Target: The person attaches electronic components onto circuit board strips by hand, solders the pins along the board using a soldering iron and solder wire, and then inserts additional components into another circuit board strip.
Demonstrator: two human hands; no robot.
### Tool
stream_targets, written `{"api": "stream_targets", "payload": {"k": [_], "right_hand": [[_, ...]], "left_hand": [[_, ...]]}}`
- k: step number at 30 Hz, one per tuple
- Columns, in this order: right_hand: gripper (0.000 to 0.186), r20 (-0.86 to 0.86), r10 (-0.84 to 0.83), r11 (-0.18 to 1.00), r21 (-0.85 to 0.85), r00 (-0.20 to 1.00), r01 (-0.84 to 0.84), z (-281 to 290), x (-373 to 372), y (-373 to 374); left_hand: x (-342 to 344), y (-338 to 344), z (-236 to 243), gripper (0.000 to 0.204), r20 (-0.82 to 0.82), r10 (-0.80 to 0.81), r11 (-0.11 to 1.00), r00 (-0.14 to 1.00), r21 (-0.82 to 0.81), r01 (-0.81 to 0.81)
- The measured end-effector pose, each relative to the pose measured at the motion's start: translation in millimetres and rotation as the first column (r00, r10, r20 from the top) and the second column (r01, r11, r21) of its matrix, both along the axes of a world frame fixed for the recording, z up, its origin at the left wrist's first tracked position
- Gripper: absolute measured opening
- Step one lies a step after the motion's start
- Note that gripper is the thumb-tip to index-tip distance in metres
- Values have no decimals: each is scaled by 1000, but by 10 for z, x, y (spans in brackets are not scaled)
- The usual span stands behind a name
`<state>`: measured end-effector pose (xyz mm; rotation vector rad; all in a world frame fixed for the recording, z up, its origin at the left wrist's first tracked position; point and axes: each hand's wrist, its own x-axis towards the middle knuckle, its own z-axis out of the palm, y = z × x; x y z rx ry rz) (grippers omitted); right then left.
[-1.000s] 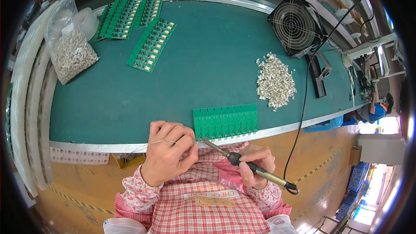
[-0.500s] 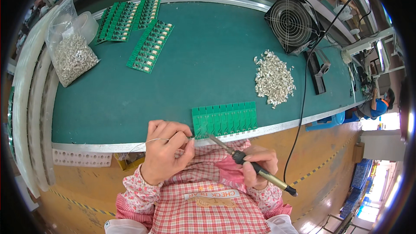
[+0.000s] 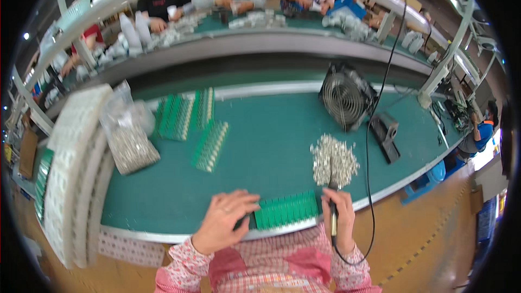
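A green circuit board panel (image 3: 287, 210), divided into several narrow strips, lies by the table's front edge. My left hand (image 3: 228, 218) is at the panel's left end, its fingertips close to the upper left corner and the thumb spread away from them. Blur hides whether the fingers touch the panel, and no solder wire can be made out. To the right of the panel, my right hand (image 3: 340, 212) is closed around a soldering iron (image 3: 334, 222). The iron stands nearly upright in this view, its blurred tip toward a pile of small silvery parts (image 3: 335, 160).
More board panels (image 3: 210, 145) lie at the back left, beside a clear bag of small parts (image 3: 133, 149) and stacked white trays (image 3: 76, 173). A black fan (image 3: 347, 97) and an iron stand (image 3: 386, 138) occupy the right, where a cable hangs. Other people sit beyond the table.
The view has tilted up. The iron's tip has left the panel's front edge and swung away from me. My left hand has opened out beside the panel; its wire no longer shows.
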<state>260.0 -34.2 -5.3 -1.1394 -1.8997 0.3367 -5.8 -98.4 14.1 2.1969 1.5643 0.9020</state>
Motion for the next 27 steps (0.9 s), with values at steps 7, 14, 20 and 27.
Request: {"api": "stream_targets", "payload": {"k": [7, 14, 20, 27], "right_hand": [[28, -116, 67, 997, -23, 991, -71, -24, 8, -51], [31, -294, 116, 954, -232, 949, -188, -52, -45, 91], [40, -376, 13, 975, -201, 927, -95, 40, -186, 247], [41, -320, -31, 965, -258, 947, -55, 13, -313, 388]], "left_hand": [[-8, 57, -25, 25, -5, -66, 998, 998, 0, 66], [-164, 263, 38, 22, 172, -22, 996, 985, -77, 36], [-203, 584, 111, 25, 386, 64, 966, 920, -254, 39], [-265, 668, -87, 20, 498, 110, 969, 860, -248, 20]]}}
